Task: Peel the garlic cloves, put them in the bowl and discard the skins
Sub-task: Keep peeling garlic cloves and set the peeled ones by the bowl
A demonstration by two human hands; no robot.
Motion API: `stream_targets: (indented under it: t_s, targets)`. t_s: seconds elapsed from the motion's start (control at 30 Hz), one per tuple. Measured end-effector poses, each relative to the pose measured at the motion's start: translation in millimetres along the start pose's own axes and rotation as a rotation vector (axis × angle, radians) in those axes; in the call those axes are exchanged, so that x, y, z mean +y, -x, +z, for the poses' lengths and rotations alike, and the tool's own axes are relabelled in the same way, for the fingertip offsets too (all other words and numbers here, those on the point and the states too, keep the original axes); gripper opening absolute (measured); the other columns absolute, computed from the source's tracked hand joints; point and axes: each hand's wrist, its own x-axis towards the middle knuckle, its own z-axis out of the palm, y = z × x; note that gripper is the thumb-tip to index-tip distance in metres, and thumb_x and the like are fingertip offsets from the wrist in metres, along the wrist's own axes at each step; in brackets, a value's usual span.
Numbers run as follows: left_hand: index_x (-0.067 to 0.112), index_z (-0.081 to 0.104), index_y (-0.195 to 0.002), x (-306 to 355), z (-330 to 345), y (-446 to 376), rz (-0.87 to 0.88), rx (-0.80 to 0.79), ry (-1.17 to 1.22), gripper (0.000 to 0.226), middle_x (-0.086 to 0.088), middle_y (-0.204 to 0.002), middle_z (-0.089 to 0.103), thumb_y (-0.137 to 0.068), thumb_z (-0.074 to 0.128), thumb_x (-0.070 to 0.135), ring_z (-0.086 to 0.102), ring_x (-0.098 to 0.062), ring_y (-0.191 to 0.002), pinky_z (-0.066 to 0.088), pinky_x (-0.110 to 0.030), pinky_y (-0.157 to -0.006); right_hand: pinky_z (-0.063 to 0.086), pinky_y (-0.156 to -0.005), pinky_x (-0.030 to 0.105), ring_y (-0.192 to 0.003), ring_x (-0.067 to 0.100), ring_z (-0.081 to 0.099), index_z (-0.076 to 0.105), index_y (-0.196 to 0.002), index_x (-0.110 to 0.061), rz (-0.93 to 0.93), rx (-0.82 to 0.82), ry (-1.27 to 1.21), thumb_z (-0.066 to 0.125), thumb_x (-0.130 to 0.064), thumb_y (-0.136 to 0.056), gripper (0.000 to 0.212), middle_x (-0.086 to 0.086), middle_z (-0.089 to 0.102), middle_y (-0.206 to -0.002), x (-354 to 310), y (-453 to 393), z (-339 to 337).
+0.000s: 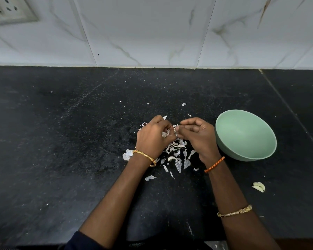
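Head view: a person's 2 forearms reach forward over a black counter.
Sleeve: a dark sleeve shows at the bottom edge on the left arm.
Right forearm: a gold bangle sits halfway up, an orange thread band at the wrist.
Loose cloves: 2 pale garlic cloves lie touching each other on the counter, right of the right forearm and nearer than the bowl.
Left wrist: a gold bangle.
Skins: papery white skins lie scattered between and just below the 2 hands, with a few stray flakes farther out.
Left hand: the left hand is curled, fingers closed around a white piece of garlic or skin; which one I cannot tell.
Right hand: the right hand is curled too, thumb and fingertips pinching the same white bit where the hands meet.
Bowl: a pale green bowl stands just beside the right hand; its visible inside shows nothing.
Wall: white marbled tiles rise behind the counter, with a socket plate at top left.
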Motion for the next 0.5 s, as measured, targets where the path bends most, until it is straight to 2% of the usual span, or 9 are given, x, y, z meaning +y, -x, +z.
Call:
stream_targets:
  t_s: [0.17, 0.23, 0.43, 0.5]
  targets:
    - [0.013, 0.061, -0.076, -0.8, 5.1, 0.8, 0.111, 0.042, -0.069, 0.017, 0.001, -0.079, 0.054, -0.075, 0.073, 0.024, 0.054, -0.019, -0.054, 0.036, -0.023, -0.044, 0.056, -0.061, 0.021, -0.063, 0.013, 0.07, 0.058, -0.098, -0.002, 0.12, 0.006, -0.085, 0.072, 0.007, -0.078, 0.026, 0.014, 0.07, -0.077, -5.8, -0.1, 0.7]
    - [0.012, 0.06, -0.077, -1.6, 6.2, -0.7, 0.139, 0.029, -0.09, 0.019, -0.001, -0.082, 0.053, -0.075, 0.073, 0.025, 0.055, -0.021, -0.054, 0.037, -0.024, -0.042, 0.057, -0.061, 0.023, -0.065, 0.013, 0.07, 0.056, -0.103, -0.004, 0.148, -0.003, -0.088, 0.073, 0.005, -0.078, 0.032, 0.015, 0.07, -0.08, -7.7, -0.9, 1.0]
    - [0.014, 0.057, -0.086, -1.0, 5.6, -2.7, 0.018, -0.06, -0.004, 0.016, 0.006, -0.088, 0.045, -0.084, 0.063, 0.029, 0.055, -0.019, -0.071, 0.044, -0.031, -0.057, 0.058, -0.066, 0.026, -0.073, 0.021, 0.073, 0.047, -0.112, -0.007, 0.161, -0.004, -0.161, 0.072, 0.006, -0.079, 0.043, 0.019, 0.07, -0.088, -7.9, -1.3, 4.1]
    - [0.016, 0.055, -0.085, -1.5, 6.0, -2.7, -0.026, -0.084, 0.052, 0.013, 0.01, -0.087, 0.043, -0.084, 0.063, 0.027, 0.052, -0.014, -0.073, 0.039, -0.028, -0.059, 0.058, -0.067, 0.026, -0.074, 0.02, 0.072, 0.046, -0.114, -0.008, 0.153, -0.018, -0.16, 0.071, 0.006, -0.079, 0.045, 0.018, 0.07, -0.087, -7.1, -1.8, 4.0]
